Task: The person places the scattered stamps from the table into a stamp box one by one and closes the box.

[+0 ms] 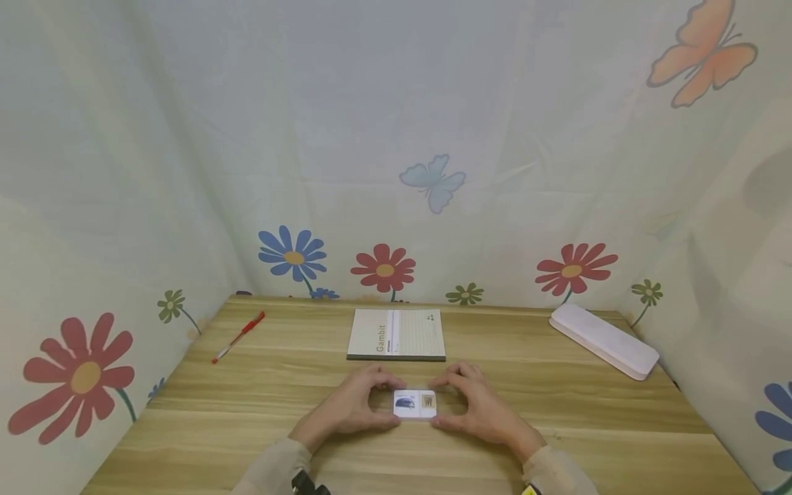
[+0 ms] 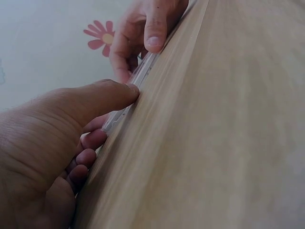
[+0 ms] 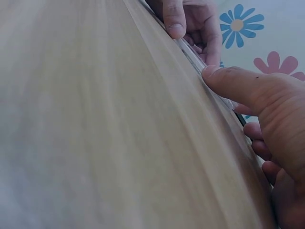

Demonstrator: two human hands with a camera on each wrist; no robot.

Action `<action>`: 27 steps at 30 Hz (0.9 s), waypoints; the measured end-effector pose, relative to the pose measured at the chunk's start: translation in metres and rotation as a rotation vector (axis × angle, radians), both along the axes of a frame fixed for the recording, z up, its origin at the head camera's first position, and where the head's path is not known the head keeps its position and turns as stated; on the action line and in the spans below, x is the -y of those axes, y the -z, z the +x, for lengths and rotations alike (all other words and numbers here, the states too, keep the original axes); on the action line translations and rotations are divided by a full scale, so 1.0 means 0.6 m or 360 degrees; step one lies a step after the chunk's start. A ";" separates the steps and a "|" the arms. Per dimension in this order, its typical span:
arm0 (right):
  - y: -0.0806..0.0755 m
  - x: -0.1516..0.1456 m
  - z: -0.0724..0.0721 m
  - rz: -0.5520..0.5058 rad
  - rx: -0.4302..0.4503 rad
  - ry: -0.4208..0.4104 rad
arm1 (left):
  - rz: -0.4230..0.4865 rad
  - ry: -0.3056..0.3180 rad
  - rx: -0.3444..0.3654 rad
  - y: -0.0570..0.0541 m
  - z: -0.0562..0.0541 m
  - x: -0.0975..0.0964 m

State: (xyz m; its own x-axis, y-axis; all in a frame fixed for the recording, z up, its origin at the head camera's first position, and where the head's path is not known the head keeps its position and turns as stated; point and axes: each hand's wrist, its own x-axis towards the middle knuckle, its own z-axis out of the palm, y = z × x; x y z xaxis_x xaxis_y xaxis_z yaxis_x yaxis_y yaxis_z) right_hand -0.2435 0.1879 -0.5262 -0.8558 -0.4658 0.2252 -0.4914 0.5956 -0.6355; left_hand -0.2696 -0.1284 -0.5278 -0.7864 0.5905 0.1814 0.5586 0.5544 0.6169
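A small flat white case with a dark picture and a brown square on its face lies low over the table in front of the person. My left hand pinches its left end between thumb and fingers. At the opposite end, my right hand grips it the same way. From the left wrist, the case's clear edge shows just above the wood, the left thumb on its near side. The right wrist view has the right thumb against that near edge, with the fingers partly hidden behind.
Beyond the hands lies a notebook marked "Gambit". A red pen is at the far left of the wooden table. A pale pink oblong case rests at the far right. Flower-printed cloth encloses the back and sides.
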 end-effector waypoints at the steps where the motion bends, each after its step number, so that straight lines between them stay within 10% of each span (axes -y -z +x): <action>1: 0.000 0.000 0.000 -0.0004 -0.0003 -0.0001 | 0.0001 0.0002 -0.0001 0.000 0.000 0.000; 27: 0.004 -0.001 -0.001 -0.0004 -0.0004 0.0014 | 0.0018 0.0017 0.0017 -0.004 0.001 0.003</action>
State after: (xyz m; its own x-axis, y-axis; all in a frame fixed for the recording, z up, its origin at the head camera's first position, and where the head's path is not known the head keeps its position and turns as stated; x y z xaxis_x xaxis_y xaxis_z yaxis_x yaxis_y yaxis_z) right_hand -0.2440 0.1883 -0.5288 -0.8592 -0.4577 0.2286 -0.4878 0.5983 -0.6357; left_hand -0.2691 -0.1301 -0.5256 -0.7821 0.5967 0.1798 0.5577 0.5415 0.6291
